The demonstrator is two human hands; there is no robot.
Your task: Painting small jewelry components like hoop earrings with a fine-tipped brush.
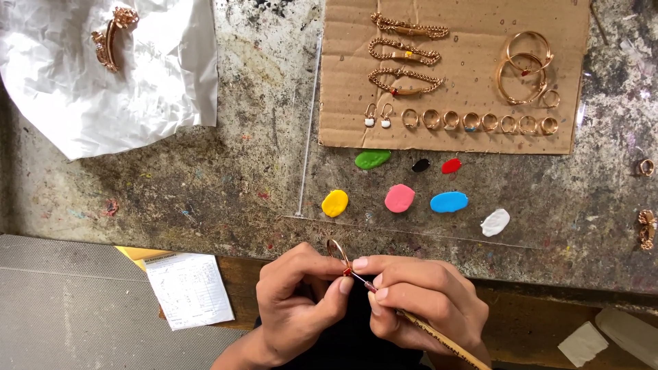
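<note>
My left hand (295,301) pinches a thin gold bangle (336,248) at the near edge of the worktop. My right hand (418,298) grips a fine wooden brush (439,339) like a pen, its tip touching a red spot on the bangle between my thumbs. Just beyond my hands, blobs of paint lie on a clear sheet: yellow (334,203), pink (399,198), blue (449,201), white (495,222), green (372,159), black (421,165), red (451,165).
A cardboard sheet (473,62) at the back holds gold bracelets, bangles, earrings and several rings. Crumpled white paper (137,75) at the back left carries a gold ornament (110,41). A printed slip (188,288) lies at the near left. Loose gold pieces (646,226) sit at the right edge.
</note>
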